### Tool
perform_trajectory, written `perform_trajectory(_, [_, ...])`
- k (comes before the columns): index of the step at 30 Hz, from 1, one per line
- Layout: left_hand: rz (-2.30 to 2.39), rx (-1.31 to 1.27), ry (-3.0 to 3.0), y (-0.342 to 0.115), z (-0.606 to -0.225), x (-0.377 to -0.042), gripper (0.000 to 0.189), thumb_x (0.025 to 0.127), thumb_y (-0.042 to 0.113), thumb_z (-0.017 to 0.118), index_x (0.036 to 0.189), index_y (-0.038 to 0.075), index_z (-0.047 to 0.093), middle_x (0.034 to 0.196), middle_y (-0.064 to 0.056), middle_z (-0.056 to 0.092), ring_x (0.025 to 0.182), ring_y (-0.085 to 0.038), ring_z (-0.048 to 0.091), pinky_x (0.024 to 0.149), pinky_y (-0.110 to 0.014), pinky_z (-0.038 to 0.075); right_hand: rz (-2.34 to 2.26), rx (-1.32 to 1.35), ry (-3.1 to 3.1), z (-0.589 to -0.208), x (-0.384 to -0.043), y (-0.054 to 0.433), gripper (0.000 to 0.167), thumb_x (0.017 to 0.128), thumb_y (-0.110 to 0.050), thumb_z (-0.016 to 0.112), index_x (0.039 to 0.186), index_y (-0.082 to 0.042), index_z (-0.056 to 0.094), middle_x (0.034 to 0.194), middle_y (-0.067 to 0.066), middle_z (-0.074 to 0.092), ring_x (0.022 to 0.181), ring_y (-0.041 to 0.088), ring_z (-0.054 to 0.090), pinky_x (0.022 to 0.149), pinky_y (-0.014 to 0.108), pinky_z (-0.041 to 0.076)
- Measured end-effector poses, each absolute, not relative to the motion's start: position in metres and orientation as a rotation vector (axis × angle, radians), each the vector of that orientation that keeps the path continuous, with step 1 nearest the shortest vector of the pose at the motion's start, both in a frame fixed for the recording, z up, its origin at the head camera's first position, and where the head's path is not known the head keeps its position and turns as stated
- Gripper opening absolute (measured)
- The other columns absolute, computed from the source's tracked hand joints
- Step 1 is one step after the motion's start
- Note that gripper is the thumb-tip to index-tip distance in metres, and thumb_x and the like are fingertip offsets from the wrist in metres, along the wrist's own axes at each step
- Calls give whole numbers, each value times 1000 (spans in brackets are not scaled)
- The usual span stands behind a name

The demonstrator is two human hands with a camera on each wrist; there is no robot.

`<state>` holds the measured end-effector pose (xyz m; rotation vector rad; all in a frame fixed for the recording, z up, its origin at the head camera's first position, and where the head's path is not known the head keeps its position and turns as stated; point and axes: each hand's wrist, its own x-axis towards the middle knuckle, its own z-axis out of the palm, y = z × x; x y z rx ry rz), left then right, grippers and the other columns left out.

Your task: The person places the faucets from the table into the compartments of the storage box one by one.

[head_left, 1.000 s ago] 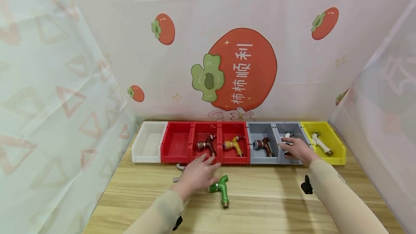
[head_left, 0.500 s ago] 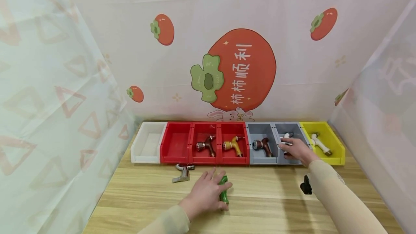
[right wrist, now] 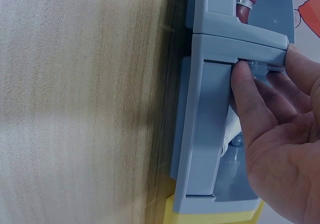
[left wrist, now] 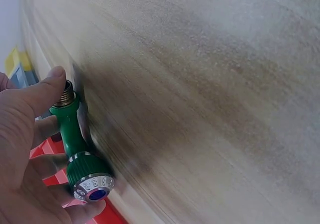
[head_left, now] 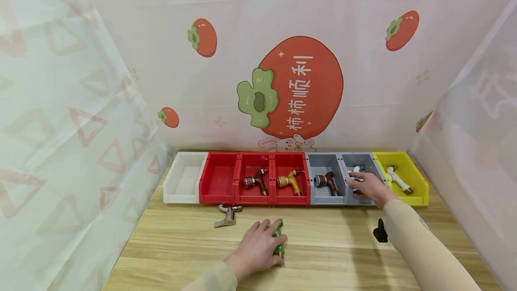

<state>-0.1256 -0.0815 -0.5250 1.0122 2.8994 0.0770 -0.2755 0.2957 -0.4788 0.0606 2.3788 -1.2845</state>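
Observation:
On the wooden table my left hand (head_left: pixel 256 247) grips a green faucet (left wrist: pixel 74 131). In the left wrist view the thumb lies at its brass threaded end, with the other fingers along the body and ridged knob. My right hand (head_left: pixel 369 187) reaches into the right grey bin (right wrist: pixel 207 134), its fingers curled around the knob end of a white faucet (right wrist: pixel 231 129), mostly covered by the hand. A chrome faucet (head_left: pixel 228 216) lies left of my left hand, in front of the red bins.
A row of bins stands against the back wall: a white bin (head_left: pixel 171 187), red ones, grey ones and a yellow bin (head_left: pixel 420 187). Inside are a dark brown faucet (head_left: pixel 256 181), a yellow faucet (head_left: pixel 291 182), a red-brown faucet (head_left: pixel 328 182) and another white faucet (head_left: pixel 397 178).
My left hand has moved right and toward me from above the table near the chrome faucet, and its fingers have closed around the green faucet. The right hand stays in the grey bin.

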Motion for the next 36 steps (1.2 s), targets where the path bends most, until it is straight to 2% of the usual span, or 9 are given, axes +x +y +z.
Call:
perform_trajectory(14, [69,1017,2885,-82,-526,-126,50,89,63,69,132,37,68,158,-5,45,127,-31,56,100,-52,53,-1280,81,2390,-485,-278,297,71,107,-33,56,160,3,25,155,38,31,127,42,56,88,36,61])
perform_trajectory(24, [30,1112,2925,-84,-526,-128,45,88,59,72,126,35,72,153,-7,50,117,-29,60,94,-47,56,-1277,71,2388,-484,-276,297,71,107,-33,55,160,3,24,156,38,29,130,45,53,90,37,61])
perform_trajectory(29, [7,1187,2932,-87,-526,-129,46,88,59,74,127,34,72,154,-7,49,120,-29,59,98,-48,54,-1283,68,2385,-482,-275,297,71,107,-33,55,160,3,24,155,38,30,130,45,53,90,37,60])
perform_trajectory(36, [4,1291,2982,-95,-525,-134,53,85,58,77,130,31,70,159,-9,42,128,-33,54,106,-55,49,-1291,67,2380,-481,-274,296,70,108,-32,54,160,2,24,156,38,29,132,46,51,91,38,60])
